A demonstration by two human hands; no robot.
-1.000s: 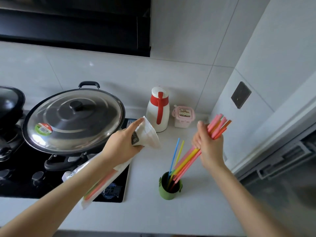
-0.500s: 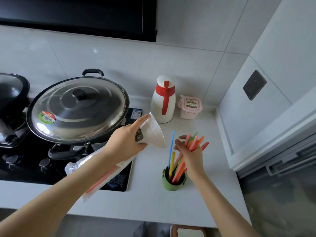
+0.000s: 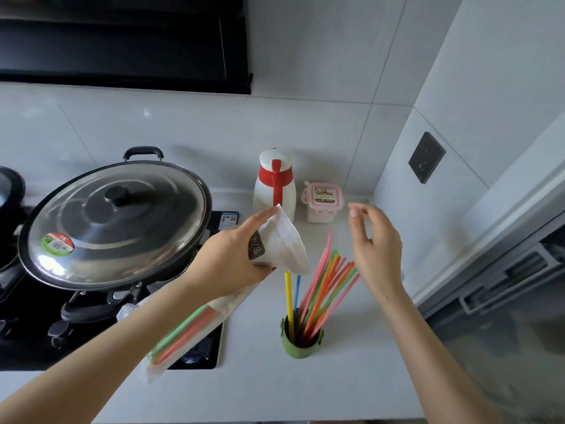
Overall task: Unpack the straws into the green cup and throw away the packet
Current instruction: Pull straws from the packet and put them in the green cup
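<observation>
The green cup (image 3: 301,344) stands on the white counter (image 3: 351,387), low and right of centre. Several coloured straws (image 3: 324,286) lean in it, fanned toward the right. My left hand (image 3: 235,258) grips the clear plastic straw packet (image 3: 275,243) by its open, crumpled mouth, up and left of the cup. The packet runs down under my forearm, with a few green and orange straws (image 3: 186,335) still inside. My right hand (image 3: 371,249) hovers just above the straw tips, fingers apart, holding nothing.
A big wok with a steel lid (image 3: 116,221) sits on the black hob (image 3: 30,301) at the left. A white and red jug (image 3: 275,188) and a small pink box (image 3: 322,201) stand at the back wall. The side wall with a dark socket (image 3: 426,157) closes the right.
My right hand lowered its bunch of straws into the green cup, let go and rose above them with fingers spread. My left hand kept its hold on the packet.
</observation>
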